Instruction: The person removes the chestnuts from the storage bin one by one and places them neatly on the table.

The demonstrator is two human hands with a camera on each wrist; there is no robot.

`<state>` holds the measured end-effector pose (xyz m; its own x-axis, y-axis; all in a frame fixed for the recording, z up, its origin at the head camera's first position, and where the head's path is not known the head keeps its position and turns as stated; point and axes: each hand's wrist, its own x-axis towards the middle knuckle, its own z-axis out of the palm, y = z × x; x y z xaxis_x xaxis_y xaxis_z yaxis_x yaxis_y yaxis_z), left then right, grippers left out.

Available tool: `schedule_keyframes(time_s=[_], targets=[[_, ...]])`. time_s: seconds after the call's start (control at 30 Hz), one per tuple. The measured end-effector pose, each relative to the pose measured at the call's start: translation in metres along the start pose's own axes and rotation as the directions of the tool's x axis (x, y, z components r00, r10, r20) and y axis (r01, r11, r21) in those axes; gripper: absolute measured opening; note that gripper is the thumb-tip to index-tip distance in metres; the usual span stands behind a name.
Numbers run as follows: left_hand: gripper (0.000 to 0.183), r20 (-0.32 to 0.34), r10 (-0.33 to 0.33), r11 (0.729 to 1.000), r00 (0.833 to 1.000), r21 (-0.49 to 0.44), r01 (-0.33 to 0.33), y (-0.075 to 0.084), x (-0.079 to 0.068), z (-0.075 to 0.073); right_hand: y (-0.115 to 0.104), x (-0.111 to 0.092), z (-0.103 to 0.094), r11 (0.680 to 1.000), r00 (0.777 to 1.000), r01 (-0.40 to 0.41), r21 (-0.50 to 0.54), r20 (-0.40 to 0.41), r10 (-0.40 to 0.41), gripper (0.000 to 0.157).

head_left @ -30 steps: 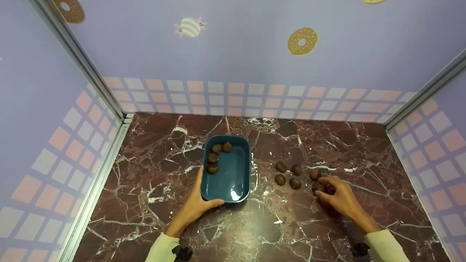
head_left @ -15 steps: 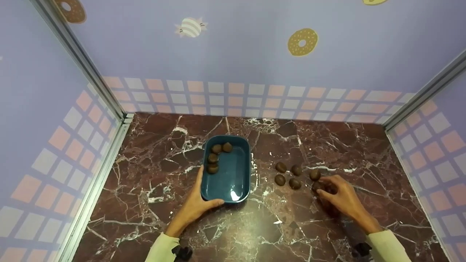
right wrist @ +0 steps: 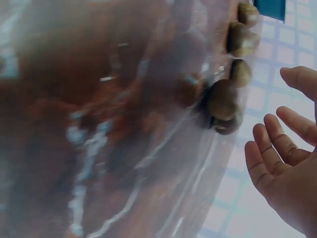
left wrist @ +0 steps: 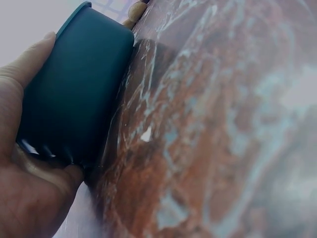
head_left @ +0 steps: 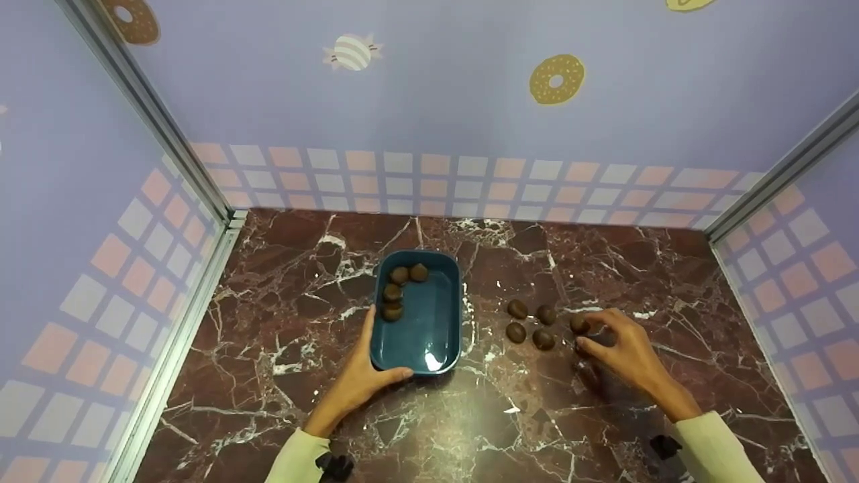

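Note:
A teal rectangular dish (head_left: 419, 342) stands on the table with several brown chestnuts (head_left: 393, 292) along its left and far sides. My left hand (head_left: 362, 379) holds the dish's near left corner, its thumb on the near rim and fingers along the left wall. In the left wrist view, the hand (left wrist: 29, 186) cups the end of the dish (left wrist: 79, 79). My right hand (head_left: 627, 352) hovers beside loose chestnuts (head_left: 543, 339), partly covering the closest ones. In the right wrist view, its fingers (right wrist: 270, 153) are spread loosely with nothing between them, apart from the chestnuts (right wrist: 223, 99).
The table (head_left: 302, 402) is dark red marble with white veins. Lilac panels (head_left: 456, 100) printed with sweets and checks enclose it at the back and both sides. A metal frame strip (head_left: 181, 349) runs along the left edge.
My right hand has drawn slightly away from the nearest chestnut and shifted up, its fingers spreading. The left hand and the dish have stayed in place.

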<state>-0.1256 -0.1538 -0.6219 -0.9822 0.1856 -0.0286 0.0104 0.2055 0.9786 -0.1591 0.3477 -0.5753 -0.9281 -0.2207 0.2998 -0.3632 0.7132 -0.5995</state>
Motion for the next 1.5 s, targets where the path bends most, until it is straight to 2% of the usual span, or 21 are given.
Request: schedule_keyframes(time_s=[0.27,0.67,0.97,1.1,1.3,1.5], targets=[[0.143,-0.011,0.003,1.0,1.0,0.028,-0.003,0.0,0.0,0.001,-0.023,0.023,0.003,0.998,0.999,0.053,0.016,-0.011,-0.053,0.043],[0.139,-0.017,-0.017,0.998,1.0,0.056,0.018,0.0,-0.002,-0.001,-0.053,0.054,0.021,0.989,0.994,0.073,0.131,0.068,-0.082,0.042],[0.137,-0.016,-0.026,0.995,1.0,0.094,0.027,0.003,-0.002,-0.003,-0.068,0.074,0.038,0.978,0.981,0.153,0.141,0.101,-0.168,0.044],[0.138,-0.022,-0.021,0.995,1.0,0.101,0.023,0.003,-0.002,-0.003,-0.074,0.081,0.045,0.97,0.974,0.18,0.161,0.11,-0.199,0.043],[0.141,-0.028,-0.004,0.997,1.0,0.08,0.006,0.004,-0.002,-0.002,-0.084,0.087,0.055,0.969,0.97,0.174,0.175,0.14,-0.199,0.044],[0.141,-0.038,0.002,0.994,0.999,0.108,0.002,0.005,-0.001,0.0,-0.092,0.092,0.062,0.964,0.964,0.193,0.18,0.15,-0.221,0.044]])
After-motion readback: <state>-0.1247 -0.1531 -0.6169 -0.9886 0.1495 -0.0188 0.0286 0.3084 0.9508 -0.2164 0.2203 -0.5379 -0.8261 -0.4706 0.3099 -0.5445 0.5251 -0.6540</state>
